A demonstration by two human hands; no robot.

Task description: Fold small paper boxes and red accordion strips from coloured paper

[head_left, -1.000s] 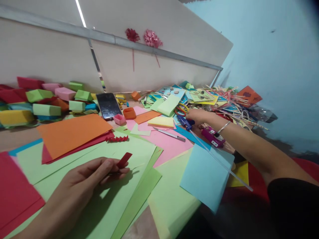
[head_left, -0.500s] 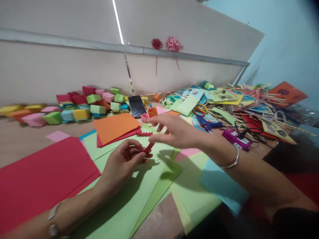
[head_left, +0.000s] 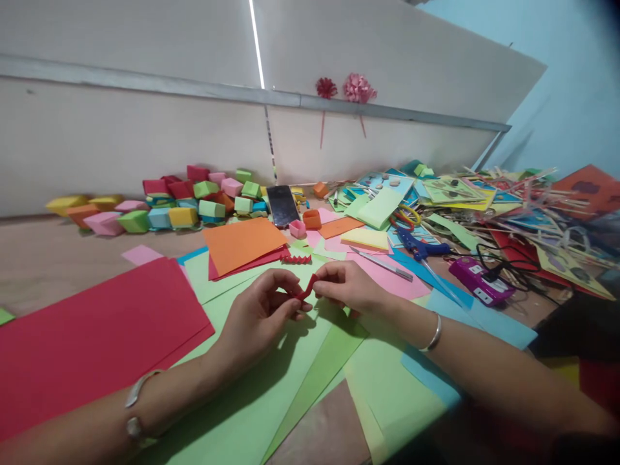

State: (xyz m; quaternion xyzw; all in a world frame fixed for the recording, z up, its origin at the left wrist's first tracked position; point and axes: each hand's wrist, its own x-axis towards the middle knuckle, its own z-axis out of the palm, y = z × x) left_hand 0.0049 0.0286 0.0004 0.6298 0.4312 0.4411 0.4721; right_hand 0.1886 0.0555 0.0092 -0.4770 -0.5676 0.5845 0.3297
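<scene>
Between my two hands is a small folded strip of red paper (head_left: 306, 290). My left hand (head_left: 268, 307) pinches its left end between thumb and fingers. The fingertips of my right hand (head_left: 343, 284) are closed on its upper right end. Just beyond them a zigzag-edged red paper strip (head_left: 295, 259) lies on the light green sheets (head_left: 232, 381). Behind that stand a little pink paper box (head_left: 297, 228) and an orange one (head_left: 312, 219). A large red sheet (head_left: 101, 342) lies to the left of my left hand.
Several coloured paper blocks (head_left: 181, 217) are heaped at the back left, beside a phone (head_left: 283, 206). A pen (head_left: 382, 263), a blue glue gun (head_left: 420, 245) and a purple power strip (head_left: 482, 281) lie to the right. Cards and sticks are piled beyond.
My right hand has come down and closed on the red strip's upper end. The strip now shows a bend. The view has shifted left, so the scene sits farther right.
</scene>
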